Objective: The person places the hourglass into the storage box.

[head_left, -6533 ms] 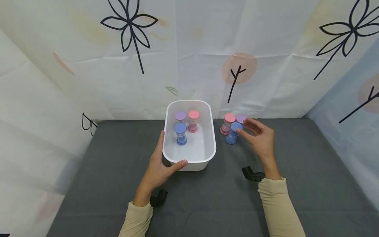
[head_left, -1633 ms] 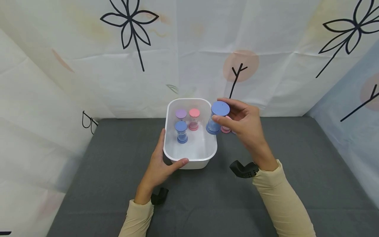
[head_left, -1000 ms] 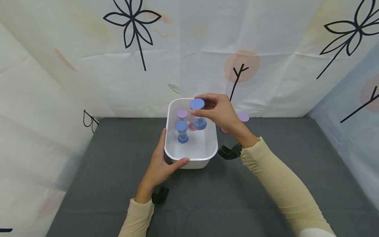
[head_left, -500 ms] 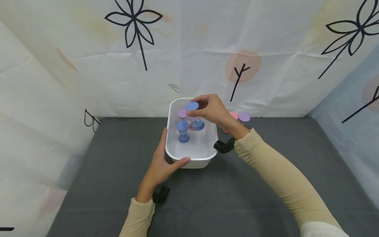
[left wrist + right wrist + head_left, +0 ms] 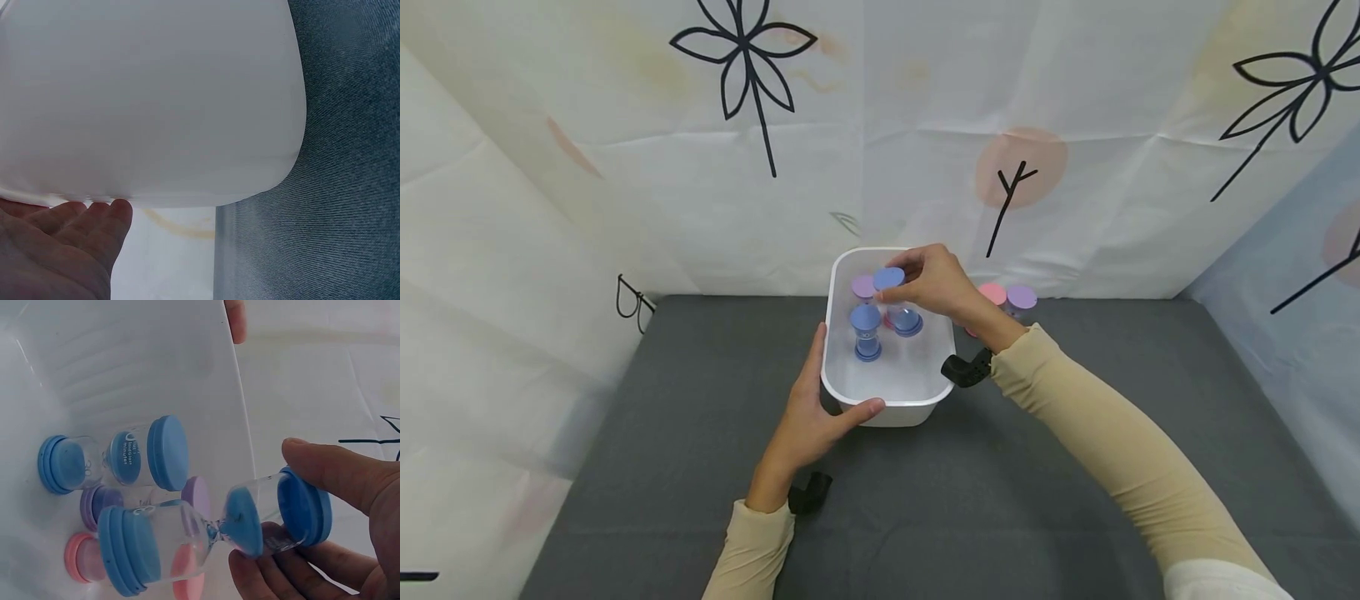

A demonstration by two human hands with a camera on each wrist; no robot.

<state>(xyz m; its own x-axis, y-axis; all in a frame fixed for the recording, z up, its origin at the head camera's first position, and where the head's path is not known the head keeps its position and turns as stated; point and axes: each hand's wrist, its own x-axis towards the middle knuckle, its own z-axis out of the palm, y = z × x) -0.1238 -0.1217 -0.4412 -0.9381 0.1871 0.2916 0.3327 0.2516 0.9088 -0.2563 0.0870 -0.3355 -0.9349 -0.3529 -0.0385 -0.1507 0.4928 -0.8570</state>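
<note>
My right hand (image 5: 936,285) grips a blue hourglass (image 5: 889,278) by its upper end, thumb on one side and fingers on the other, low inside the white bin (image 5: 887,405). Up close in the right wrist view, the held hourglass (image 5: 165,540) has blue sand and tilts beside a second blue hourglass (image 5: 131,456). A purple hourglass (image 5: 863,286) and a pink one (image 5: 81,557), partly hidden behind it, also stand in the bin. My left hand (image 5: 808,425) rests against the bin's near-left corner, fingers extended along its side (image 5: 156,106), thumb on the front rim.
Right of the bin, a pink hourglass (image 5: 992,293) and a purple hourglass (image 5: 1021,297) stand on the grey cloth (image 5: 1075,350), partly hidden by my right forearm. A white patterned curtain (image 5: 910,167) hangs right behind the bin.
My right hand took the blue hourglass from the group on the right, carried it left over the rim and lowered it into the bin. My left hand stays at the bin.
</note>
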